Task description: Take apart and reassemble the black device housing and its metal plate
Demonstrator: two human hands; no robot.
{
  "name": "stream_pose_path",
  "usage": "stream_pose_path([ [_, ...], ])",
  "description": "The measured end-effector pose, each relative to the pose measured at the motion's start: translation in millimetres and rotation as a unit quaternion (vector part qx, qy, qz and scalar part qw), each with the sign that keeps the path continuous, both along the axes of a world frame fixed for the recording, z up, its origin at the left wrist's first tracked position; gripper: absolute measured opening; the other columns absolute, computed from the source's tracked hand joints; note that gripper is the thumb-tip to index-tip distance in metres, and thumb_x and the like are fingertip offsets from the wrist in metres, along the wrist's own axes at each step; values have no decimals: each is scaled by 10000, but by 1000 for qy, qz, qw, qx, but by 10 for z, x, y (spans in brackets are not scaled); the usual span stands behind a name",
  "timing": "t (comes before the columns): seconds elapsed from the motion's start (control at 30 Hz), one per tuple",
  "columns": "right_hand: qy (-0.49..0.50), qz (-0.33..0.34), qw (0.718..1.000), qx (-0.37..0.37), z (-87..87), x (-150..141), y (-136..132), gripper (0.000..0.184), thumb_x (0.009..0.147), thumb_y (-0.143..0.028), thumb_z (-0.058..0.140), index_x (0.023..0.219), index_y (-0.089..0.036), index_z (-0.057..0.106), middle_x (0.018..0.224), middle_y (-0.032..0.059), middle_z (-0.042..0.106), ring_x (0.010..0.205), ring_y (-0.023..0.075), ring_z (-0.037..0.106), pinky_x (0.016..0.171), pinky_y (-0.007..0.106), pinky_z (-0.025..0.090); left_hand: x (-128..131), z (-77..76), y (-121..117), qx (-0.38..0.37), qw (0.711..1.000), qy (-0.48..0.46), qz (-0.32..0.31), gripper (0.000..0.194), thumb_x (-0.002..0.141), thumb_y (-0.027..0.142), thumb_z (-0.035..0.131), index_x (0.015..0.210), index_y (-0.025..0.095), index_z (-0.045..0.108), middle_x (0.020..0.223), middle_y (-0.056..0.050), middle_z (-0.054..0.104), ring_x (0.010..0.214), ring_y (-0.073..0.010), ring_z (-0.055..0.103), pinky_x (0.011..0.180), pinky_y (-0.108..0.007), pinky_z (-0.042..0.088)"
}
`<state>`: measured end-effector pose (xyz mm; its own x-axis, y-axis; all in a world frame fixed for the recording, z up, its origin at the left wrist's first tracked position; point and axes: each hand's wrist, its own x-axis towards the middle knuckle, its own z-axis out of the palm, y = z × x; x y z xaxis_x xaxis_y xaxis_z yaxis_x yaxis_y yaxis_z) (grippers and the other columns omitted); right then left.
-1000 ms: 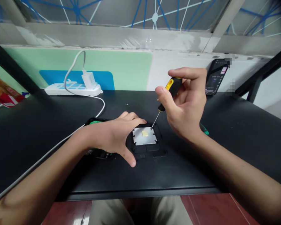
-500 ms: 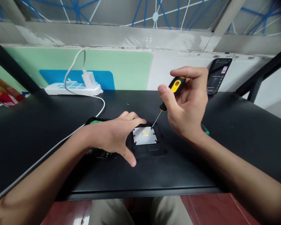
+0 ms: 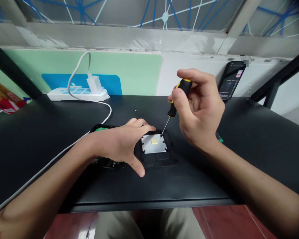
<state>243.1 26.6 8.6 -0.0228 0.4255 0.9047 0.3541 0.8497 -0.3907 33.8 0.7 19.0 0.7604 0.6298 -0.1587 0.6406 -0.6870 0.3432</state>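
A yellow-and-black screwdriver (image 3: 184, 89) is gripped in my right hand (image 3: 201, 106), fingers wrapped round its handle. Its shaft slants down to the upper right corner of a silver metal plate (image 3: 149, 148). A small pale yellow pad sits on that plate, which lies within a black plastic casing (image 3: 161, 162). My left hand (image 3: 119, 141) is spread over the casing's left side, thumb apart and fingertips at its upper edge. Under this hand and wrist, mostly hidden, is another black part with a green circuit board (image 3: 102, 128).
A white power strip (image 3: 77, 94) with a plugged-in charger (image 3: 94, 84) stands at the back left, its white cable (image 3: 111, 111) running across the black table (image 3: 144, 192). A phone (image 3: 231, 80) leans against the wall. A red-and-brown packet (image 3: 6, 96) lies far left.
My right hand has turned the screwdriver's handle and tilted it slightly leftward; the tip stays at the plate's corner. My left hand and the casing have not moved.
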Motion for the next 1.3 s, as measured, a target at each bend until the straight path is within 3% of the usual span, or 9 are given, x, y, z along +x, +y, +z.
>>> stream_pose_path([
  [0.13, 4, -25, 999, 39, 8, 1, -24, 262, 919, -426, 668, 1149, -302, 655, 1077, 30, 629, 973, 191, 666, 865, 396, 621, -7, -1, -2, -6, 1000, 2, 4, 1086, 628, 561, 918, 1489, 231, 343, 1371, -99, 464, 1304, -333, 400, 1057, -388, 399],
  [0.33, 12, 48, 998, -30, -24, -29, -60, 322, 1043, -426, 411, 1299, -336, 583, 1236, 32, 646, 1060, 187, 696, 890, 394, 637, -14, 0, 5, -2, 1000, -4, -3, 1091, 636, 572, 910, 1495, 218, 339, 1372, -103, 471, 1302, -331, 401, 1063, -397, 397],
  [0.47, 5, 43, 999, -21, -37, -22, -16, 332, 1018, -452, 476, 1314, -331, 564, 1158, 34, 678, 980, 178, 710, 891, 396, 635, -13, 1, 5, -2, 1000, -6, -7, 1077, 631, 579, 910, 1484, 225, 357, 1371, -108, 467, 1295, -341, 395, 1068, -422, 389],
  [0.7, 13, 27, 999, 28, -47, -28, 42, 347, 924, -526, 622, 1209, -331, 589, 1162, 38, 633, 1010, 208, 685, 828, 379, 631, 6, 30, -12, -8, 1000, 2, 4, 1070, 636, 544, 921, 1480, 229, 343, 1358, -109, 460, 1299, -344, 400, 1068, -407, 391],
  [0.83, 47, 73, 996, -27, -56, -50, -26, 273, 1004, -453, 478, 1239, -368, 590, 1224, 32, 633, 889, 189, 714, 787, 397, 638, -2, 27, -8, -8, 1000, 1, -3, 1090, 637, 579, 911, 1488, 213, 335, 1357, -115, 452, 1292, -345, 396, 1070, -425, 393],
  [1.0, 22, 65, 997, -25, -59, -51, -26, 322, 1008, -476, 477, 1293, -352, 560, 1201, 25, 674, 1032, 195, 715, 858, 391, 651, -8, 13, -2, -2, 1000, -8, -6, 1075, 637, 565, 915, 1485, 210, 358, 1360, -110, 465, 1280, -334, 408, 1065, -406, 393],
  [1.2, 23, 39, 998, 38, -56, -38, 57, 315, 930, -456, 645, 1223, -348, 603, 1056, -2, 662, 843, 150, 693, 737, 319, 635, -2, 23, -11, -9, 1000, 1, 1, 1083, 635, 537, 924, 1490, 210, 344, 1356, -114, 451, 1294, -340, 392, 1071, -414, 394],
  [1.3, 31, 28, 999, 25, -51, -34, 36, 258, 966, -428, 593, 1206, -336, 619, 1100, 3, 658, 774, 127, 677, 729, 314, 622, -6, 19, -10, -5, 1000, -9, -3, 1072, 631, 540, 925, 1479, 231, 346, 1352, -107, 456, 1298, -348, 396, 1064, -429, 402],
])
